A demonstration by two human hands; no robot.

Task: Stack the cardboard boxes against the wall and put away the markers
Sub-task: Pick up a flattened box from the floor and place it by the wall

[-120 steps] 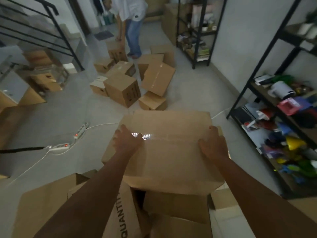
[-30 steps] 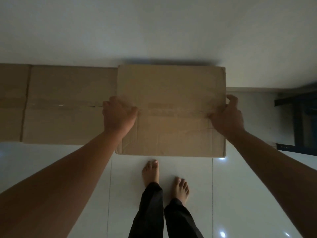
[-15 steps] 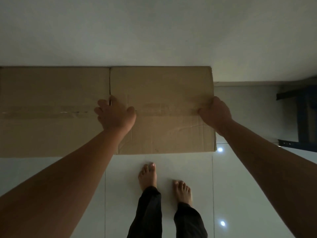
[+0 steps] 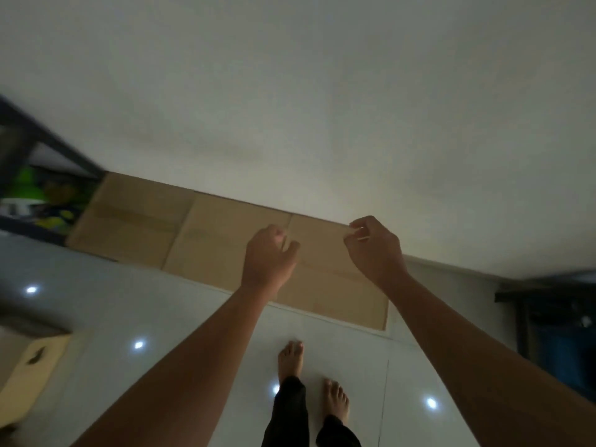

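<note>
Three brown cardboard boxes stand side by side on the white tiled floor, flush against the pale wall: a right box [image 4: 335, 285], a middle box [image 4: 222, 240] and a left box [image 4: 129, 217]. Both of my hands hover above the right box and hold nothing. My left hand [image 4: 269, 254] is over its left edge with loosely curled fingers. My right hand [image 4: 374, 246] is over its far right corner, fingers bent and apart. No markers are in sight.
A dark metal shelf [image 4: 42, 156] with green and yellow items stands left of the boxes. Another dark frame [image 4: 545, 304] stands at the right. A light cardboard box [image 4: 29, 375] lies at the lower left. My bare feet [image 4: 290, 359] stand on the glossy tiles.
Both hands have let go of the right box and lifted off it. The view has swung left and tilted, so the left shelf and a third box have come into sight.
</note>
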